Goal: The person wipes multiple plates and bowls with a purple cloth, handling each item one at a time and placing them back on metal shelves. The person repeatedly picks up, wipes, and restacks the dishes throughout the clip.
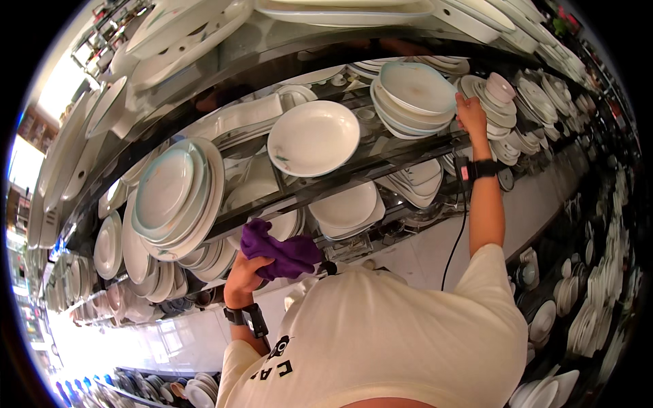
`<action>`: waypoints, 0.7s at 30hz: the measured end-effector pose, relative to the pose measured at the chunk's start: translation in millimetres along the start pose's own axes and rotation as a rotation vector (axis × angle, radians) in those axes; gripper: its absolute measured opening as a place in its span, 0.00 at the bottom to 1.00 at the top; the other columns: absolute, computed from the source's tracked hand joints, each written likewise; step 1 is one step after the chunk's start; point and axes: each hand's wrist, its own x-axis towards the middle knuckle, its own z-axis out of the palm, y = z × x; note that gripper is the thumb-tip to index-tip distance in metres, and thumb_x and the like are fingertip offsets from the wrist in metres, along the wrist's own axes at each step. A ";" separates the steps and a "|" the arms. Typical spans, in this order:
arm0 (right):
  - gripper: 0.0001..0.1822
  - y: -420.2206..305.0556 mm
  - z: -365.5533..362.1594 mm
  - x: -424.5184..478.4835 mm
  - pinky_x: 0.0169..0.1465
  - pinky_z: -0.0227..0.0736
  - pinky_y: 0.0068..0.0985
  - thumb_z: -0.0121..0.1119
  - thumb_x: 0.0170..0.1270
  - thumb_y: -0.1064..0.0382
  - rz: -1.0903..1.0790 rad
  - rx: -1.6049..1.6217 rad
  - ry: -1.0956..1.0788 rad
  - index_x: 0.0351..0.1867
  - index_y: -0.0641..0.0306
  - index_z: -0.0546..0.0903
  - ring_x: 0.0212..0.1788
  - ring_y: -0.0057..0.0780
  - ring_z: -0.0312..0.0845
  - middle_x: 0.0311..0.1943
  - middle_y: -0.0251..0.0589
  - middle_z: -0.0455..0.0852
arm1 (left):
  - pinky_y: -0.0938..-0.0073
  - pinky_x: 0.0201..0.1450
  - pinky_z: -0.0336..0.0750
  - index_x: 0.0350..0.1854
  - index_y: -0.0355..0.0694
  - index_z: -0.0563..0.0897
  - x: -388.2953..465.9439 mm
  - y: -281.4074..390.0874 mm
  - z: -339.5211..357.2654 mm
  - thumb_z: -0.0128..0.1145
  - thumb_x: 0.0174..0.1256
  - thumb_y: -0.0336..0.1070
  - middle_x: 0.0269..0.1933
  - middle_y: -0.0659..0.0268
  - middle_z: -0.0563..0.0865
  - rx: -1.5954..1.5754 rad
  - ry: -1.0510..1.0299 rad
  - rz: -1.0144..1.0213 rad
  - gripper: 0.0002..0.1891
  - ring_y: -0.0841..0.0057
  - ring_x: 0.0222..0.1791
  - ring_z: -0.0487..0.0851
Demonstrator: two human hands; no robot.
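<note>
My left hand (244, 278) holds a bunched purple cloth (283, 253) in front of the shelf's edge, just before my body. Out to the right, my right hand (471, 116) has its fingers curled at the rim of a pale blue-edged plate (416, 87). That plate tops a stack of deep white dishes (408, 125). Whether the fingers grip the rim cannot be made out. Between my hands, a single round white plate (314, 137) with a small painted motif lies on the glass shelf (250, 178). Left of it stands a stack of blue-rimmed plates (166, 188).
A dark shelf edge (306, 183) runs across before me. Square plates (347, 206) sit on the tier below, and long white dishes (347, 13) on the tier above. At right are more plates and a pink bowl (500, 87). A black cable (454, 250) hangs from my right wrist.
</note>
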 end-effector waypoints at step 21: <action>0.25 27.3 42.7 87.3 0.37 0.78 0.38 0.56 0.63 0.43 -0.033 -0.344 -0.242 0.35 0.69 0.85 0.29 0.42 0.85 0.23 0.46 0.87 | 0.63 0.58 0.76 0.67 0.35 0.65 2.9 -17.4 28.5 0.57 0.52 0.17 0.51 0.55 0.82 0.035 0.050 -0.009 0.35 0.63 0.53 0.82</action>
